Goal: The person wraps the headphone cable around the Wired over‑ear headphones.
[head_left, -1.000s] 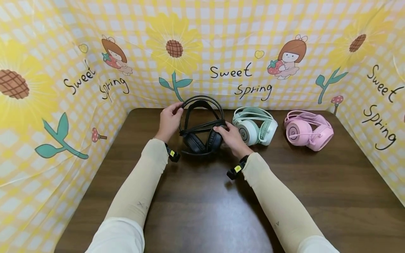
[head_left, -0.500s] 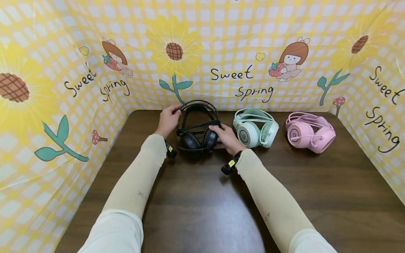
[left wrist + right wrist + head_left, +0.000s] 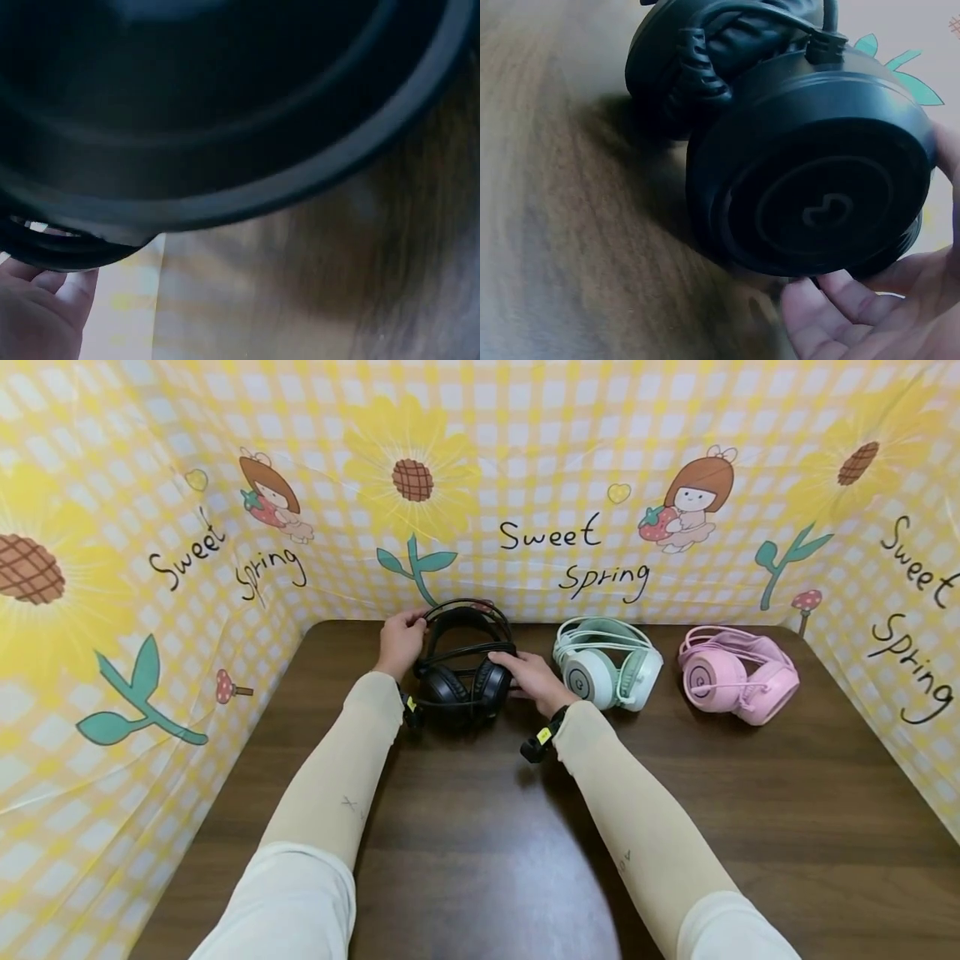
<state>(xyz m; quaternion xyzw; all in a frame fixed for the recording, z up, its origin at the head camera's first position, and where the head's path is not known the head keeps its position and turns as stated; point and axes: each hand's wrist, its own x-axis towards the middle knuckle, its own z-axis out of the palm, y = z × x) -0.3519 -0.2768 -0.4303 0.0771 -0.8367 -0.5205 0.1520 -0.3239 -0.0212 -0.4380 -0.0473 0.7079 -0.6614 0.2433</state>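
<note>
A pair of black headphones [image 3: 448,688] stands near the back of the table, its cable wound across between the headband and the ear cups. My left hand [image 3: 400,643] pinches the thin headband hoops on the left side. On the other side, my right hand [image 3: 534,679] grips the right ear cup, thumb in front and fingers behind or beneath. The right wrist view shows that ear cup [image 3: 810,202] close up, with fingertips at its lower edge. In the left wrist view the other ear cup [image 3: 225,112] fills most of the picture, and the left hand's fingers are partly hidden behind the hoops.
Mint green headphones [image 3: 607,664] sit just right of my right hand. Farther right are pink headphones [image 3: 738,675]. A yellow checked cloth [image 3: 540,460] with printed flowers rises behind and along both sides of the brown table [image 3: 480,843].
Both hands have moved the black headphones left and down, widening the gap to the mint pair. The mint and pink headphones stay in place.
</note>
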